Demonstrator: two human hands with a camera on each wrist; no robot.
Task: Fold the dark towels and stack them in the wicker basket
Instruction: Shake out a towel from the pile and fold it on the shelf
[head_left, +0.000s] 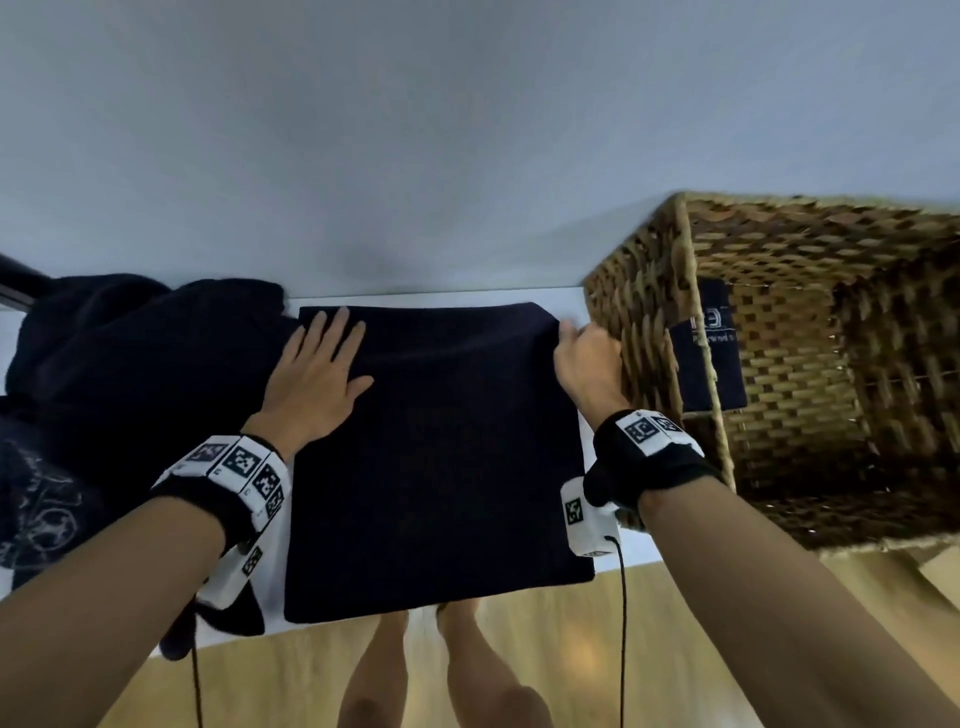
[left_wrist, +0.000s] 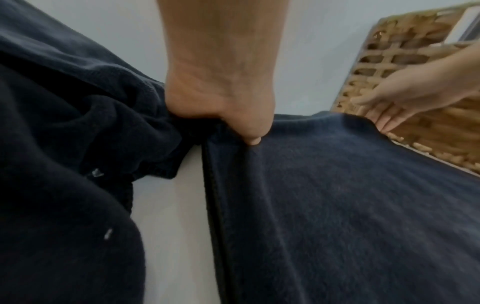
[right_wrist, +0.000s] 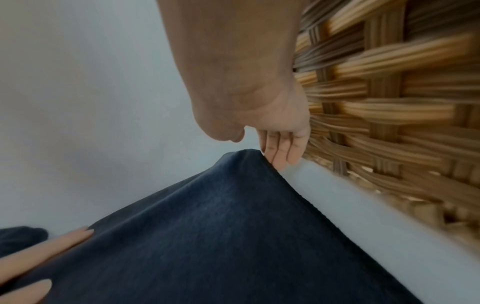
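Terry cloth, soft and limp: the folded towel (head_left: 436, 457) lies flat, best lifted by both far corners. Left hand (head_left: 317, 379) presses flat beside the far left corner, fingers straight. Right hand (head_left: 587, 358) curls at the right corner; only the right wrist view shows its fingertips (right_wrist: 281, 153) outside the hem, between towel and wicker basket (head_left: 779, 364); grip unclear.

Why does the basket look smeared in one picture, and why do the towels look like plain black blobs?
Right wrist view: the wicker basket is streaked by motion blur, very close to the lens. Head view: dim, even light, so the flat dark towel loses its texture; the wide lens bends the basket's rim. Left wrist view: the towel's weave shows faintly, and the right hand is soft.
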